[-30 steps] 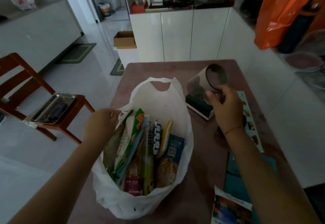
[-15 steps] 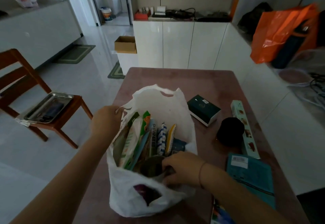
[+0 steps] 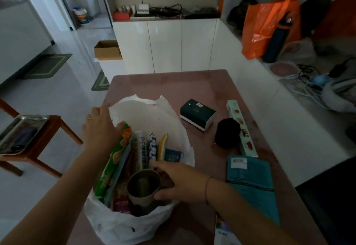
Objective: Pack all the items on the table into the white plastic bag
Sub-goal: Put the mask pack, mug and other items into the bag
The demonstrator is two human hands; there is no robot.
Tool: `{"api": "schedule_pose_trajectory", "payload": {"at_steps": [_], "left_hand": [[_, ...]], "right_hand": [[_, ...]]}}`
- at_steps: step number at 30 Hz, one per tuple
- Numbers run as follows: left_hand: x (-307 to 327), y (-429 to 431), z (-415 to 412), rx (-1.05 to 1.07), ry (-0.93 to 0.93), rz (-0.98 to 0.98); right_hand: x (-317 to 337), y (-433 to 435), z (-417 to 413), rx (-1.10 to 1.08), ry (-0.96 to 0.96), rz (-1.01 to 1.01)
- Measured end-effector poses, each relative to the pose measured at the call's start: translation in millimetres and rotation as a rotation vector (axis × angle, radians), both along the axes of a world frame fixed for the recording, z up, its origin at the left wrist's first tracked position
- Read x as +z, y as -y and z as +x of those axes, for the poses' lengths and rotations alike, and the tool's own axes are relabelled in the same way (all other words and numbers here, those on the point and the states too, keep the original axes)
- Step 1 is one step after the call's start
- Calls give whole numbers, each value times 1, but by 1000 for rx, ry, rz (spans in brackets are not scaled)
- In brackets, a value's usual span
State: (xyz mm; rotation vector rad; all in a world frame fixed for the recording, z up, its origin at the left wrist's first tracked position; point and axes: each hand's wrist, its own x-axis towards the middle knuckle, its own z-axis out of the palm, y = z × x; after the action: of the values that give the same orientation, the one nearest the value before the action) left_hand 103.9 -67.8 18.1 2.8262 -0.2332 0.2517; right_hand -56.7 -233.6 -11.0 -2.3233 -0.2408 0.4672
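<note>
The white plastic bag (image 3: 123,227) stands open on the pink table (image 3: 192,85), packed with several snack packets (image 3: 115,160). My right hand (image 3: 179,181) is inside the bag's near side and grips a grey cup (image 3: 143,187), open end facing me. My left hand (image 3: 100,129) holds the bag's left rim, thumb hooked inside. On the table to the right lie a dark green box (image 3: 197,114), a black round container (image 3: 227,133), a long pale green box (image 3: 241,127), a teal packet (image 3: 252,183) and a colourful packet (image 3: 223,233) at the near edge.
A wooden chair (image 3: 48,135) with a metal tray (image 3: 19,133) stands left of the table. White cabinets (image 3: 165,44) are behind, a cardboard box (image 3: 107,49) on a low unit. An orange bag (image 3: 267,25) and cables (image 3: 312,83) lie on the right counter.
My right hand carried the cup from above the dark green box into the bag and has since pushed it deeper. My left hand slid further along the bag's left rim.
</note>
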Motion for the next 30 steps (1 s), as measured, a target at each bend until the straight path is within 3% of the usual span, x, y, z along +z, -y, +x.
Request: {"api": "schedule_pose_trajectory", "payload": {"at_steps": [6,9,11,12,15,16,18,20,22,25,27,30], "left_hand": [[-8,5,-2,3,-80,8],[-10,-4,-5,38,-85,-6],[-9,-11,-8,63,-103,-33],[-10,-17,-9,75,-125,-38],[-9,-33,-14,99,-279,2],[-9,-38,-16,99,-342,27],[-12,-46,-22,84,-450,96],[-16,-46,-26,41,-431,102],[-13,-38,-26,18,-328,21],[-4,-17,-16,2,-334,-163],[-3,0,-14,-40,-343,-272],[-4,34,-17,-122,-389,-378]], "right_hand": [[-17,2,-7,-7,64,14],[-20,0,-2,-427,344,152],[-24,12,6,-793,509,-31],[-26,19,8,-903,409,-105],[-38,36,16,-826,-114,149],[-42,37,17,-766,-179,255],[-45,40,16,-800,-102,385],[-43,45,16,-906,-17,517],[-32,50,15,-951,33,618],[-13,62,15,-980,96,735],[-1,75,14,-967,165,730],[-6,98,7,-945,157,537]]}}
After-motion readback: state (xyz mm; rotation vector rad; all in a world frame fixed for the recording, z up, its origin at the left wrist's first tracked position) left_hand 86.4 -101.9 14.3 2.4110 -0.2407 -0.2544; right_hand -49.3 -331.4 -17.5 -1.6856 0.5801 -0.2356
